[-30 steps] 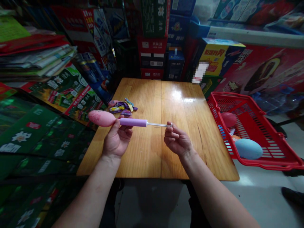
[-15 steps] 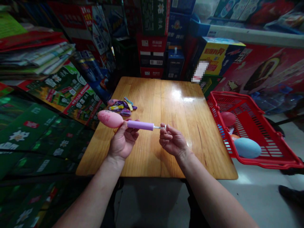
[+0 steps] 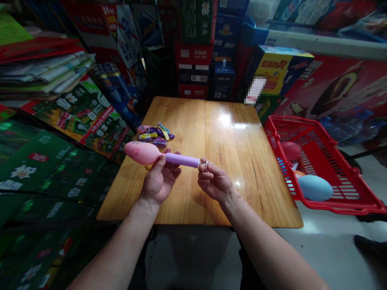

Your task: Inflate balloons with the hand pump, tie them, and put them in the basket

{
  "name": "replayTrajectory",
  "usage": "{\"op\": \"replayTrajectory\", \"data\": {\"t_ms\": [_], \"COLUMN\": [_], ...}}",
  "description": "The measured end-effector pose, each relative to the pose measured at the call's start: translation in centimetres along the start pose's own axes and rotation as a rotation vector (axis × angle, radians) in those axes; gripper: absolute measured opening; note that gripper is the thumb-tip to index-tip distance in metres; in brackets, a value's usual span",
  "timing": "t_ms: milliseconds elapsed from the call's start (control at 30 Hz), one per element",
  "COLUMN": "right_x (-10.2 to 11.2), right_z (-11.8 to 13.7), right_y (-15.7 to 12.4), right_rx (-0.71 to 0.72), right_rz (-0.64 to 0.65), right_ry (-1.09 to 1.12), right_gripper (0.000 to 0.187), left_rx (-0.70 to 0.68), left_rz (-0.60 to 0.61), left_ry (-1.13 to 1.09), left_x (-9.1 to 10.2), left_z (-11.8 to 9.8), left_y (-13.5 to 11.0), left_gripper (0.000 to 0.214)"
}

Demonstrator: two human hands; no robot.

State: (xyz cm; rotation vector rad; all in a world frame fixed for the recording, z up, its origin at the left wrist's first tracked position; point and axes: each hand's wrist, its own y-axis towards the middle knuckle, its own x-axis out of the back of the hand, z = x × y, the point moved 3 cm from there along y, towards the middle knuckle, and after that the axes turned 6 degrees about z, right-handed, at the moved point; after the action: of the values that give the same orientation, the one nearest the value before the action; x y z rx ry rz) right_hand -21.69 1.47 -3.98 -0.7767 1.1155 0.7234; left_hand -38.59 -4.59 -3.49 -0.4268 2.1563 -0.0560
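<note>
Over the wooden table (image 3: 187,193), my left hand (image 3: 160,177) is closed where a pink balloon (image 3: 142,153) meets a purple balloon pump (image 3: 183,160). The thumb presses the balloon's neck at the pump's tip. The balloon is partly inflated, printed with a darker pattern, and points left. My right hand (image 3: 216,179) pinches the white handle at the pump's right end; the rod is almost wholly inside the barrel. Behind the balloon lies a pile of limp, colourful balloons (image 3: 155,135).
At the table's right stands a red basket (image 3: 341,161) holding a light blue balloon (image 3: 315,188) and a red balloon (image 3: 290,150). Stacked green cartons (image 3: 45,169) line the left side. More boxes (image 3: 193,68) stand behind the table. A dark shoe (image 3: 370,247) shows at right.
My right hand has pushed the handle left, so the white rod has slid into the barrel. The pump and my left hand have shifted slightly right. The balloon looks slightly larger.
</note>
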Motion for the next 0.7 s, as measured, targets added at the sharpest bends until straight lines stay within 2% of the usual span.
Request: {"op": "replayTrajectory", "data": {"t_ms": [167, 267, 400, 533, 700], "right_x": [-0.5, -0.7, -0.3, 0.3, 0.5], "right_z": [2.1, 2.8, 1.4, 0.0, 0.8], "right_y": [-0.9, -1.3, -0.9, -0.3, -0.2], "right_rx": [0.036, 0.092, 0.048, 0.039, 0.004], "right_rz": [0.024, 0.045, 0.007, -0.047, -0.092], "right_ry": [-0.010, 0.008, -0.052, -0.013, 0.030], "right_gripper": [0.007, 0.008, 0.010, 0.014, 0.010], "left_rx": [-0.076, -0.133, -0.035, 0.008, 0.003], "left_rz": [0.005, 0.019, 0.079, 0.030, -0.006], "left_ry": [0.033, 0.040, 0.058, 0.014, 0.014], "left_x": [0.6, 0.6, -0.1, 0.0, 0.6], "left_z": [-2.2, -3.0, -1.2, 0.8, 0.4], "left_y": [0.5, 0.4, -0.2, -0.2, 0.5], "left_gripper": [0.024, 0.026, 0.030, 0.026, 0.025]}}
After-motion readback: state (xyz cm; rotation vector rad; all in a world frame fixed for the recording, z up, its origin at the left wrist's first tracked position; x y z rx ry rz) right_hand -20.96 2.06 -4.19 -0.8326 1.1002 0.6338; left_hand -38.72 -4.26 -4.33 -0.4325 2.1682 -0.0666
